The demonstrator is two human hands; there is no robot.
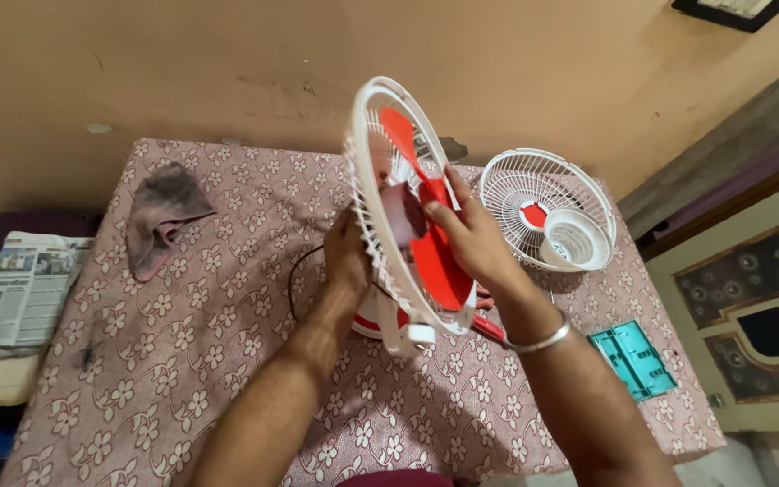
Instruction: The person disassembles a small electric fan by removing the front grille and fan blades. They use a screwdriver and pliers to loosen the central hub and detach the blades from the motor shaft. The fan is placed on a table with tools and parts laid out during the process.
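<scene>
1. In the head view, your left hand (346, 257) is behind the white rear guard (373, 194) of a small table fan (407, 216), the fingers wrapped against the back of it; how tightly they close you cannot tell, since the grille hides them.
2. Your right hand (471, 236) is at the front of the fan, fingers together and pressed on the hub of the red blade (430, 257), thumb near the centre. A metal bangle (541, 341) sits on that wrist.
3. The fan is lifted and tilted upright above the middle of the counter (227, 361), which is covered in a pink cloth with white flowers. Its red and white base (380, 325) is low, just above the cloth.
4. A black cord (297, 271) loops on the cloth beside your left wrist.
5. The detached white front grille (547, 212) lies to the right of the fan, near your right hand but apart from it.
6. A teal plastic tray (631, 359) lies by the right edge.
7. A grey rag (162, 216) lies at the far left, well apart from the fan.
8. A folded newspaper (24, 289) rests off the counter's left side.
</scene>
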